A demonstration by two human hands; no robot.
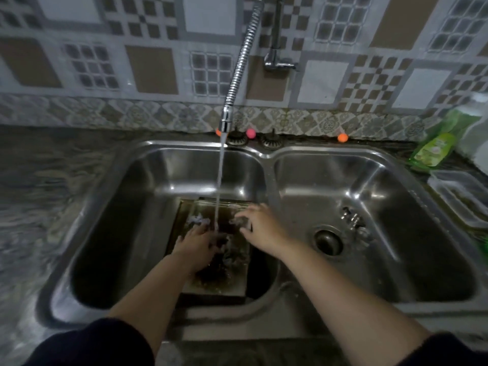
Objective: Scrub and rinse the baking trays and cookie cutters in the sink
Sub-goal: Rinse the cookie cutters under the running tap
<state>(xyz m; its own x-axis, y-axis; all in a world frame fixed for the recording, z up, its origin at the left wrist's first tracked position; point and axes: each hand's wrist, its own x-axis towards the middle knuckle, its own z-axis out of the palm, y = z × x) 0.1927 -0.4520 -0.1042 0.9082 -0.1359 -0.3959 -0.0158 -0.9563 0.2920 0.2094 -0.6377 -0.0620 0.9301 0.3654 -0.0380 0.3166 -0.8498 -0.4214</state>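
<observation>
The double sink (343, 180) is glossy stainless steel. In its left basin lies a dull, stained metal baking tray (211, 283). Above the sink hangs a ribbed, shiny metal faucet hose (244, 56). Right of the sink stands a translucent green plastic bottle (435, 146).

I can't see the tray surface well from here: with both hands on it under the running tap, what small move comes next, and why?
Probably slide the baking tray back so the water stream reaches its near end. The stream lands near the far edge, between the left hand and right hand, while dark residue shows toward the near edge. What either hand holds is too blurred to tell.
</observation>
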